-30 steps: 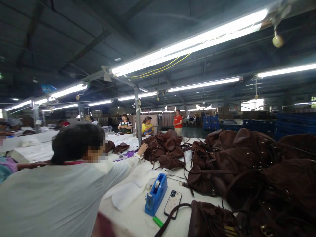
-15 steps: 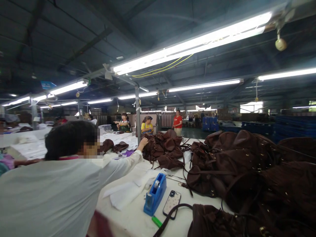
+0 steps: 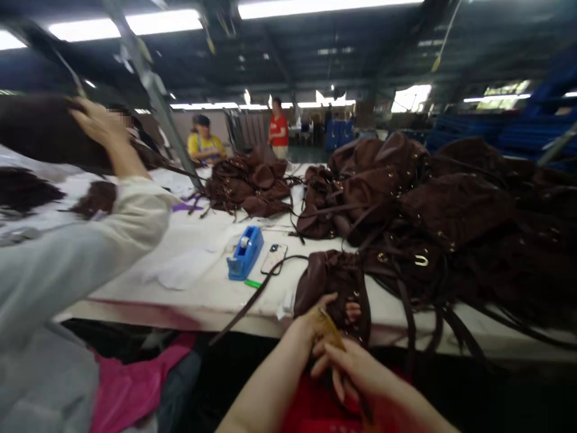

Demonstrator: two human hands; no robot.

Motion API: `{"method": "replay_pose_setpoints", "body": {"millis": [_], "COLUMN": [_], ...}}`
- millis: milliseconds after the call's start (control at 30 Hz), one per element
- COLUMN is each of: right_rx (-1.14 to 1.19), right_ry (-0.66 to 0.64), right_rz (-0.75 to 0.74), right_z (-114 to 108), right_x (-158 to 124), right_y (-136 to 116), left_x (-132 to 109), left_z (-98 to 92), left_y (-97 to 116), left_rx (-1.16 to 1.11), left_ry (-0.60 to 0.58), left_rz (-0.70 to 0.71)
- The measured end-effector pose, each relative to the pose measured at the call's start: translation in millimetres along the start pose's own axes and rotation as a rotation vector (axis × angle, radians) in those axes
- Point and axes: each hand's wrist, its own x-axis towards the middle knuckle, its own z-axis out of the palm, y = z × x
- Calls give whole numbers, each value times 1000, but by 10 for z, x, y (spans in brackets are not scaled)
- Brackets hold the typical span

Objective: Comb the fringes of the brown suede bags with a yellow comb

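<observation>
A dark brown drawstring bag (image 3: pixel 322 273) lies at the table's front edge, its strap trailing to the left. My left hand (image 3: pixel 313 319) is closed on the near side of this bag, with fingertips showing past a fold. Just below and to the right, my right hand (image 3: pixel 349 364) has its fingers curled round a slim yellowish-brown tool (image 3: pixel 332 331), whose kind I cannot make out. The tool's upper end reaches over my left hand near the bag. Motion blur hides some of the fingers.
Brown bags are heaped on the right (image 3: pixel 455 210) and at the back (image 3: pixel 252 183). A blue tape dispenser (image 3: pixel 246 255), a phone (image 3: pixel 274 258) and a green object (image 3: pixel 253 283) lie left of my bag. A co-worker's arm (image 3: pixel 121 216) reaches up beside a metal post (image 3: pixel 157 96).
My view has tilted down, and both my hands now show at the brown bag. The co-worker's hand has left the back pile and is raised at the left with a dark brown item.
</observation>
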Motion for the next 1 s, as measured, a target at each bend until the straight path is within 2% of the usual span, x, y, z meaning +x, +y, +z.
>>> {"method": "replay_pose_setpoints", "body": {"millis": [33,67,167,233,333,433,567,800,1000], "right_rx": [-8,-47,-357,-647,-1001,-1208,-1328,-1306,-1257], "right_ry": [18,90,444,631,769,751,708,681,574], "right_rz": [-50,-108,-242,-262,-214,-108,-30,-8,-5], "right_z": [-125,-274,-750,-992,-1149,-1110,-1002,-1036,-942], "right_x": [-27,-43,-17,54,221,369,432,447,483], "right_y": [-76,-162,-371,-409,-330,-211,-148,-151,-171], "left_x": [39,77,159,174,166,148,100,79,64], "left_z": [-35,-75,-184,-221,-235,-229,-217,-277,-261], "left_y": [-37,-51,-15,15,21,-1,-14,-50,-45], "left_rx": [-47,-94,-140,-123,-143,-190,-230,-232,-308], "left_ry": [8,12,-57,-149,-206,-192,-175,-212,-58], "left_rz": [-56,-76,-147,-218,-254,-209,-181,-162,-111]}}
